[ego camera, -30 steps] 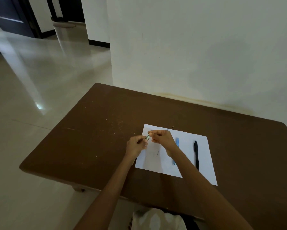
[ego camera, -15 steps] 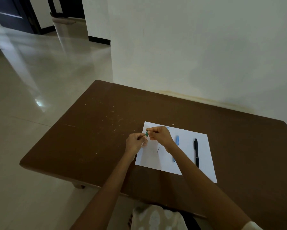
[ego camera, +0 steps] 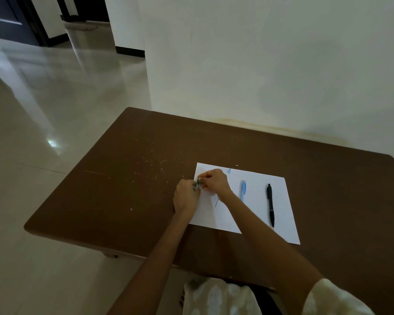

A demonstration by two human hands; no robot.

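the fingers [ego camera: 204, 179] of both hands are curled tight around one small green pen part [ego camera: 198, 183], which is pinched between them just above the left edge of a white sheet of paper [ego camera: 255, 215]. the left hand [ego camera: 186, 196] grips it from the left and the right hand [ego camera: 214, 181] from the right, knuckles nearly touching. only a sliver of green shows between the fingertips, and the rest of the part is hidden, so its shape and length are hard to make out.

a thin dark refill [ego camera: 216, 202] lies on the paper just beside the right wrist, with its upper end covered by the hand. further right lies a light blue pen [ego camera: 243, 189], its lower half hidden behind the right forearm. a black pen [ego camera: 270, 204] lies whole, well apart from the hands. a small blue piece [ego camera: 229, 171] sits near the paper's far edge. any print on the pens is too small to read.

the paper rests on a brown table [ego camera: 123, 196] with pale specks [ego camera: 155, 164] scattered left of the sheet. a patterned sleeve [ego camera: 332, 298] is cut off at the lower right.
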